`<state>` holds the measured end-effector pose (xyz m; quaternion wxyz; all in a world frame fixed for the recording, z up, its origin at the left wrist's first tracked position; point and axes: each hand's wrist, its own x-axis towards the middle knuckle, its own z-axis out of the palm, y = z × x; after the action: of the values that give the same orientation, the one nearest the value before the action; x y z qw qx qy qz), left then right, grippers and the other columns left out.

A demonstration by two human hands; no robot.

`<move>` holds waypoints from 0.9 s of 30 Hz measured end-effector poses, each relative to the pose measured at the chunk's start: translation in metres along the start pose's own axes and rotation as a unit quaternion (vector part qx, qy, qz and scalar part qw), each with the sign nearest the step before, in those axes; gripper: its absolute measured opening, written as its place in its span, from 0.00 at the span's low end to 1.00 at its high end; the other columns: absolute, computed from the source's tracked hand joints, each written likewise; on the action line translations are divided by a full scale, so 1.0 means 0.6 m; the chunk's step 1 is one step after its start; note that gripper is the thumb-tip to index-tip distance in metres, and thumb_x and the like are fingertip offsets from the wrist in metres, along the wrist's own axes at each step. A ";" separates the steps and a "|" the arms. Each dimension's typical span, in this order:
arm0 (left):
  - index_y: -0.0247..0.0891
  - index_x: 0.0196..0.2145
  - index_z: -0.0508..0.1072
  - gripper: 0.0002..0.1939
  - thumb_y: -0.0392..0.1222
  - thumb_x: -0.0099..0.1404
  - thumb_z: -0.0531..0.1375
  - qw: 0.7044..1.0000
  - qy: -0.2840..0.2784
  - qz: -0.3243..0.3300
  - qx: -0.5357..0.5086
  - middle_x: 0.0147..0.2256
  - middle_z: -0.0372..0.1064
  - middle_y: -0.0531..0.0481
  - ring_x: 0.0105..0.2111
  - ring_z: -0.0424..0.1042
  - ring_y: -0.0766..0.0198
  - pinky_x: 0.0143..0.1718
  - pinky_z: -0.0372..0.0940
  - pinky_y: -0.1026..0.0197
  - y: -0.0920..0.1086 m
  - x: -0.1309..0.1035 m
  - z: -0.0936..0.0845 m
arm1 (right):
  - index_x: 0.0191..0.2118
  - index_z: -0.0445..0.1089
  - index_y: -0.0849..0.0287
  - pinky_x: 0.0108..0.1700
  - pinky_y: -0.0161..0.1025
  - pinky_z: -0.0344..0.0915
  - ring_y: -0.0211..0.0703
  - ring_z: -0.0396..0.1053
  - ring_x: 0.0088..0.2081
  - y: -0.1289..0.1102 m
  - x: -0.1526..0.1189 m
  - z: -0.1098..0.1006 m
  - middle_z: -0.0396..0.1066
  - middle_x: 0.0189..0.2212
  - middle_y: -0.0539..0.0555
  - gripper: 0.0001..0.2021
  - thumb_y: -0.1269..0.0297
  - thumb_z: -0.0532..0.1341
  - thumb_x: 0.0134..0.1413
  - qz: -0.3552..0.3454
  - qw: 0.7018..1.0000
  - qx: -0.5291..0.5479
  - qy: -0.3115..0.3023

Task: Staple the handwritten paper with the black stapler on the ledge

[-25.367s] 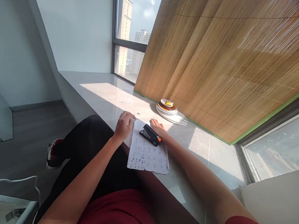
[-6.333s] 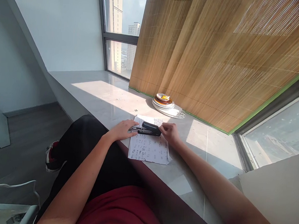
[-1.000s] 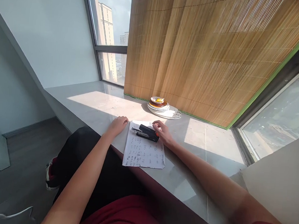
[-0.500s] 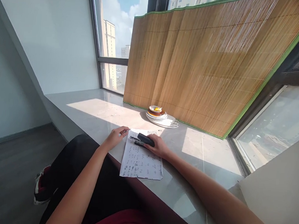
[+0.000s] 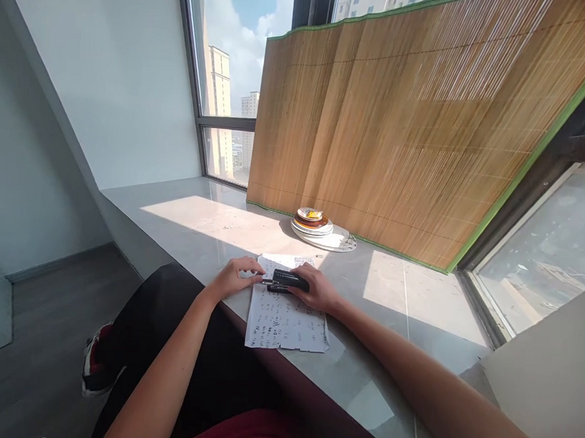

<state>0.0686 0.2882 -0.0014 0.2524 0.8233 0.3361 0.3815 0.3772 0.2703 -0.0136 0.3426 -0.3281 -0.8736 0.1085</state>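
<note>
One black stapler (image 5: 284, 276) sits over a white handwritten paper sheet (image 5: 288, 325) on a pale tiled ledge (image 5: 197, 216), the right hand (image 5: 316, 289) curled snugly around one end. The left hand (image 5: 237, 277) is half-curled at the other, though whether it pinches anything I cannot tell. Beyond, stacked round white and amber plates (image 5: 312, 228) bear something yellow (image 5: 315, 214), too small to identify.

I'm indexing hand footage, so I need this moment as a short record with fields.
Right hand: wrapped over one end of a long black stapler
Left hand: fingertips at the slim silver metal rail at its other end; contact too small to confirm
Under stapler: white rectangular handwritten paper sheet
Surface: glossy pale-grey tiled ledge
Behind: stack of round white and amber plates, tan bamboo blind
</note>
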 end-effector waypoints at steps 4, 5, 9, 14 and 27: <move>0.45 0.44 0.86 0.13 0.53 0.67 0.69 0.999 -0.031 -0.003 -0.015 0.43 0.80 0.42 0.45 0.76 0.52 0.44 0.74 0.53 0.000 -0.004 0.001 | 0.50 0.74 0.53 0.46 0.49 0.69 0.54 0.71 0.43 0.000 0.000 -0.001 0.77 0.41 0.57 0.10 0.58 0.66 0.66 -0.003 1.000 -0.001 -0.004; 0.45 0.44 0.86 0.13 0.52 0.67 0.69 0.999 -0.034 -0.001 -0.015 0.43 0.80 0.43 0.44 0.76 0.53 0.44 0.74 0.54 -0.001 -0.004 0.001 | 0.50 0.74 0.53 0.46 0.49 0.69 0.54 0.71 0.43 -0.001 0.000 -0.001 0.77 0.41 0.57 0.10 0.58 0.66 0.66 -0.003 1.000 -0.002 -0.003; 0.45 0.44 0.85 0.12 0.51 0.67 0.69 1.000 -0.029 -0.007 0.002 0.42 0.79 0.44 0.41 0.75 0.55 0.41 0.72 0.56 -0.002 -0.004 0.002 | 0.50 0.74 0.53 0.47 0.50 0.69 0.55 0.72 0.45 -0.002 0.000 -0.001 0.77 0.42 0.58 0.10 0.59 0.66 0.65 -0.003 1.000 0.002 0.002; 0.44 0.49 0.83 0.14 0.49 0.67 0.68 0.999 -0.030 -0.014 0.020 0.41 0.78 0.46 0.41 0.75 0.56 0.38 0.68 0.59 -0.002 -0.002 0.003 | 0.51 0.74 0.53 0.48 0.51 0.70 0.56 0.72 0.45 -0.002 0.001 -0.002 0.77 0.43 0.59 0.11 0.58 0.66 0.65 0.002 1.000 0.004 -0.001; 0.45 0.57 0.77 0.23 0.51 0.66 0.69 0.997 -0.058 -0.032 0.029 0.41 0.80 0.47 0.43 0.77 0.55 0.39 0.65 0.59 -0.007 0.008 0.008 | 0.49 0.74 0.56 0.47 0.48 0.69 0.53 0.72 0.44 -0.002 0.001 -0.002 0.76 0.42 0.58 0.12 0.56 0.66 0.66 0.003 1.000 -0.006 0.001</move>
<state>0.0731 0.2938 -0.0049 0.2593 0.8401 0.3579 0.3144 0.3771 0.2700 -0.0122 0.3413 -0.3329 -0.8728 0.1044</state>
